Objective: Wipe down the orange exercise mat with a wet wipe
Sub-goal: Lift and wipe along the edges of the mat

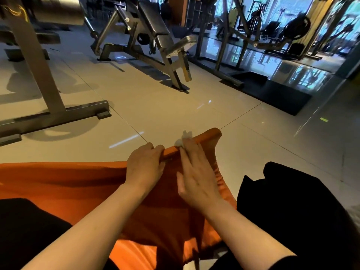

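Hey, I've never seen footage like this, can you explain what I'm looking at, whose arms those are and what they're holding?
This is a single picture from a camera worn on a person's head, looking down at their own bare arms in a gym. The left hand grips the lifted edge of an orange exercise mat spread over the tiled floor. The right hand presses a white wet wipe against that edge with straight fingers. Weight benches stand behind, and something black lies to the right.

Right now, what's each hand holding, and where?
Left hand grips the orange mat at its raised far edge. Right hand presses a white wet wipe onto that edge under straight fingertips.
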{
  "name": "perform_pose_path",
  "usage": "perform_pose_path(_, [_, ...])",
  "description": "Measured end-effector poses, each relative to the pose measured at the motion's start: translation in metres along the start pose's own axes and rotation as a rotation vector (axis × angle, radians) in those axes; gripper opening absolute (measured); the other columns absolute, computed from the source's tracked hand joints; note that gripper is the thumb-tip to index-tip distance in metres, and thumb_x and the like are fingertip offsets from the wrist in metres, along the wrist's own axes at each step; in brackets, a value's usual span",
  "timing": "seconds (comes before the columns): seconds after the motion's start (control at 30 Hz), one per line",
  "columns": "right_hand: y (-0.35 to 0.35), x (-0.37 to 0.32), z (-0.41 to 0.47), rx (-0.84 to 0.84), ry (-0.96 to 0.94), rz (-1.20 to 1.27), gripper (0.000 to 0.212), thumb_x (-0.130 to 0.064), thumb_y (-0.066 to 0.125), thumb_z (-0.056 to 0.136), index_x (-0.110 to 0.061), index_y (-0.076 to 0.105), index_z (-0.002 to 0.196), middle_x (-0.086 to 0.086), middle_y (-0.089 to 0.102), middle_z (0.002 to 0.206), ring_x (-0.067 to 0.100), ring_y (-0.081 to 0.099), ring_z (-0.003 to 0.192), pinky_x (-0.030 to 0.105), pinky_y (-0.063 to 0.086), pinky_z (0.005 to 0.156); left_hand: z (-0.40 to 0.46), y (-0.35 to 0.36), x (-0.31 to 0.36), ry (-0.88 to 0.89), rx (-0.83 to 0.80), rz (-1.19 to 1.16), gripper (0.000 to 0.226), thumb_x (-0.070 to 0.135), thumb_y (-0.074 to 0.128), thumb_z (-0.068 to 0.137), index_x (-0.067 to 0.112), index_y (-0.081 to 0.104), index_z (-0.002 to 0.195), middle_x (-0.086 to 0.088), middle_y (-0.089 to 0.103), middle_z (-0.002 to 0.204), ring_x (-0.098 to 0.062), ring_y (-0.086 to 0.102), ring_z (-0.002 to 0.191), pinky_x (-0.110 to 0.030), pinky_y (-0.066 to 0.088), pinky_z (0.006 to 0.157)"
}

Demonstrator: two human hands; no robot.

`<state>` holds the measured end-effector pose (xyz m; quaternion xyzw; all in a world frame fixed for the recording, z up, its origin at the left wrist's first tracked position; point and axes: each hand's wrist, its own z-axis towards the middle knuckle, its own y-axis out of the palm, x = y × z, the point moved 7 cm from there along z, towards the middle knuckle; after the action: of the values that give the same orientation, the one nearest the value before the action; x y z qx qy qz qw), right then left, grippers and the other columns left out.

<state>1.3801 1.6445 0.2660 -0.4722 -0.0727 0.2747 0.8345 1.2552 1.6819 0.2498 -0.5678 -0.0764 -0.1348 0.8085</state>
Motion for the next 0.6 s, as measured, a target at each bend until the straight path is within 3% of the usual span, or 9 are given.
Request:
perform_pose_path(0.07, [-0.002, 0.007, 0.004, -0.023, -0.043, -0.057, 0.079, -0.009, 0.061, 0.074, -0.002, 0.033, 0.148, 0.013, 0.023, 0.159, 0.022, 0.011, 0.149, 0.037, 0.008, 0.122, 0.002, -0.002, 0.0, -0.003, 0.006, -0.019, 0.03, 0.04, 0.056, 0.092, 0.025, 0.061, 0.117, -0.001, 0.056, 0.094, -0.024, 0.055, 0.09, -0.031, 0.037, 0.067])
perform_pose_path(0.2, [-0.025, 0.051, 0.019, 0.087, 0.131, -0.144, 0.073, -0.003, 0.062, 0.074, -0.008, 0.04, 0.143, 0.01, 0.035, 0.15, 0.029, 0.024, 0.145, 0.042, 0.007, 0.121, 0.003, -0.005, 0.004, 0.004, 0.025, -0.033, 0.032, 0.049, 0.052, 0.092, 0.022, 0.064, 0.106, 0.001, 0.051, 0.085, -0.024, 0.055, 0.084, -0.031, 0.032, 0.063])
perform_pose_path(0.3, [-0.025, 0.051, 0.017, 0.137, 0.198, -0.133, 0.072, 0.0, 0.062, 0.071, -0.005, 0.042, 0.14, 0.014, 0.037, 0.148, 0.031, 0.023, 0.143, 0.042, 0.009, 0.121, 0.004, -0.002, 0.006, 0.013, 0.024, -0.032, 0.033, 0.049, 0.052, 0.093, 0.022, 0.064, 0.106, 0.001, 0.052, 0.086, -0.022, 0.054, 0.084, -0.031, 0.036, 0.064])
perform_pose_path(0.4, [-0.009, 0.022, 0.007, 0.076, 0.09, -0.022, 0.071, -0.001, 0.06, 0.071, 0.0, 0.042, 0.14, 0.017, 0.032, 0.153, 0.028, 0.019, 0.146, 0.04, 0.014, 0.121, 0.005, -0.002, 0.003, 0.002, 0.032, -0.037, 0.032, 0.047, 0.053, 0.092, 0.022, 0.064, 0.108, 0.0, 0.055, 0.088, -0.022, 0.055, 0.083, -0.031, 0.037, 0.064])
perform_pose_path(0.5, [-0.001, 0.01, 0.006, -0.004, -0.036, -0.086, 0.073, -0.006, 0.063, 0.074, -0.001, 0.04, 0.143, 0.014, 0.028, 0.156, 0.024, 0.016, 0.148, 0.034, 0.002, 0.122, 0.007, -0.005, 0.001, -0.011, 0.039, -0.04, 0.031, 0.046, 0.053, 0.092, 0.022, 0.064, 0.109, 0.0, 0.053, 0.087, -0.023, 0.055, 0.084, -0.031, 0.033, 0.064])
perform_pose_path(0.6, [-0.018, 0.042, 0.018, 0.077, 0.114, -0.132, 0.07, -0.005, 0.063, 0.075, -0.006, 0.041, 0.141, 0.011, 0.032, 0.153, 0.025, 0.022, 0.145, 0.038, 0.005, 0.122, 0.006, -0.006, 0.004, 0.001, 0.04, -0.048, 0.033, 0.05, 0.052, 0.093, 0.022, 0.064, 0.107, 0.0, 0.054, 0.088, -0.022, 0.055, 0.085, -0.031, 0.037, 0.066])
